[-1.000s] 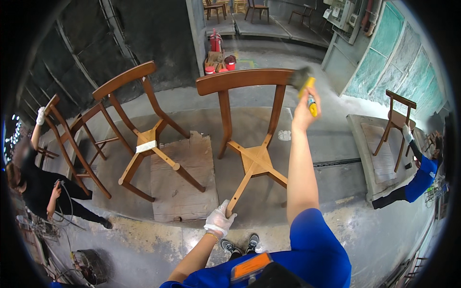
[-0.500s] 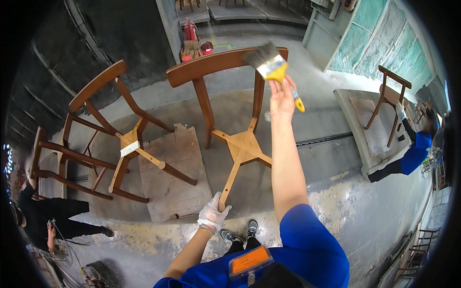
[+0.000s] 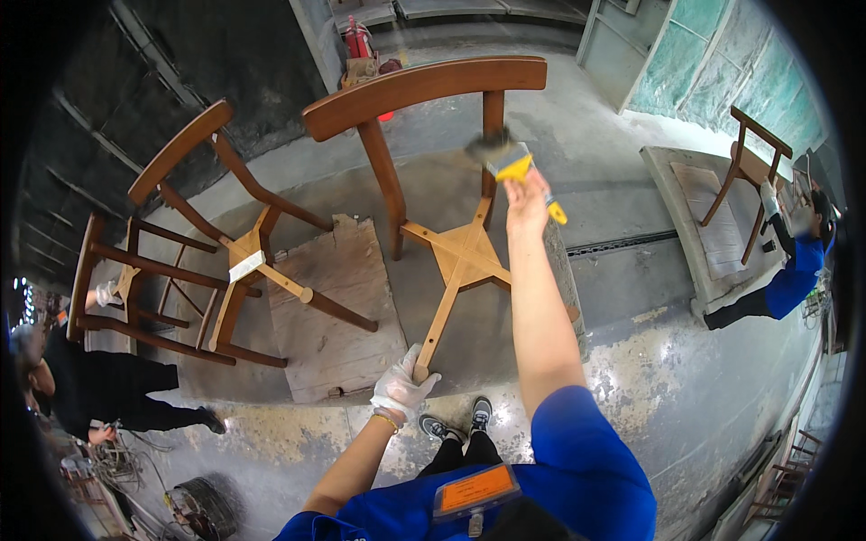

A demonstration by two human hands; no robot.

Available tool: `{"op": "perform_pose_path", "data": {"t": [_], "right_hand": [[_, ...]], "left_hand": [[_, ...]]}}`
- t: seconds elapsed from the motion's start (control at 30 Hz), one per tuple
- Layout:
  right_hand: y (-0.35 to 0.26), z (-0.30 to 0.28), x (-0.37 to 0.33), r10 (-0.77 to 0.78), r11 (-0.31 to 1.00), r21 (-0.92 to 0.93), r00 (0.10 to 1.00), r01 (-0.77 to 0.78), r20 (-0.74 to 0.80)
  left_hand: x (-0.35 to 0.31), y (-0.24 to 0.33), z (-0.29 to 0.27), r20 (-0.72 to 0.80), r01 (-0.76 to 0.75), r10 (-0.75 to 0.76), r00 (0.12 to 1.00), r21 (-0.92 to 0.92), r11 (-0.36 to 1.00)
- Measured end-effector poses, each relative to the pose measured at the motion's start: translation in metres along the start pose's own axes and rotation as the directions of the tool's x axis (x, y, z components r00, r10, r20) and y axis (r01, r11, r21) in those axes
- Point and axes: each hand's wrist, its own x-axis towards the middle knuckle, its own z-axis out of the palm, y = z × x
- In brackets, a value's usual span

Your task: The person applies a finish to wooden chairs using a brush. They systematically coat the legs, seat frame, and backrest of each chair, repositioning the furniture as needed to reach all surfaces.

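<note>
In front of me stands a brown wooden chair frame (image 3: 424, 90), with a curved backrest and a paler cross-shaped seat support (image 3: 465, 255). My gloved left hand (image 3: 403, 383) is closed around the near end of that support, by the front leg. Bare and raised, my right hand (image 3: 526, 203) grips a wide paintbrush (image 3: 511, 166) with a yellow handle and dark bristles. The bristles are blurred and lie beside the right back post, below the backrest; whether they touch it I cannot tell.
More chair frames (image 3: 248, 248) stand to the left on a low platform with a cardboard sheet (image 3: 338, 307). A person in black (image 3: 113, 388) works at the far left. At right, a person in blue (image 3: 794, 279) handles a chair (image 3: 753, 162) on another platform. A fire extinguisher (image 3: 358, 41) stands behind.
The paintbrush in my right hand has moved down from the backrest to beside the right back post. My left hand keeps its hold. The person at left has come further into view.
</note>
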Motion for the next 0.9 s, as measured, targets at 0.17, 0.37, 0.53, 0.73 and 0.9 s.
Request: {"op": "perform_pose_path", "data": {"t": [0.17, 0.37, 0.53, 0.73, 0.9], "right_hand": [[0.007, 0.011, -0.05, -0.136, 0.945, -0.325, 0.951, 0.04, -0.278], [0.0, 0.12, -0.098, -0.144, -0.007, -0.026, 0.025, 1.0, 0.989], [0.036, 0.074, -0.117, 0.619, -0.198, 0.368, -0.175, 0.909, 0.766], [0.039, 0.079, -0.101, 0.416, 0.215, -0.039, -0.056, 0.976, 0.908], [0.051, 0.055, -0.12, 0.587, -0.101, 0.15, -0.063, 0.984, 0.807]], "left_hand": [[-0.008, -0.01, -0.002, -0.005, -0.019, 0.019, 1.0, -0.063, 0.998], [-0.032, -0.052, -0.001, -0.01, 0.075, -0.077, 0.997, -0.134, 0.988], [-0.05, -0.091, 0.01, -0.161, 0.088, -0.151, 0.975, -0.348, 0.933], [-0.082, -0.138, 0.027, -0.194, 0.197, -0.288, 0.938, -0.386, 0.901], [-0.09, -0.129, 0.029, -0.094, 0.259, -0.315, 0.944, -0.377, 0.889]]}}
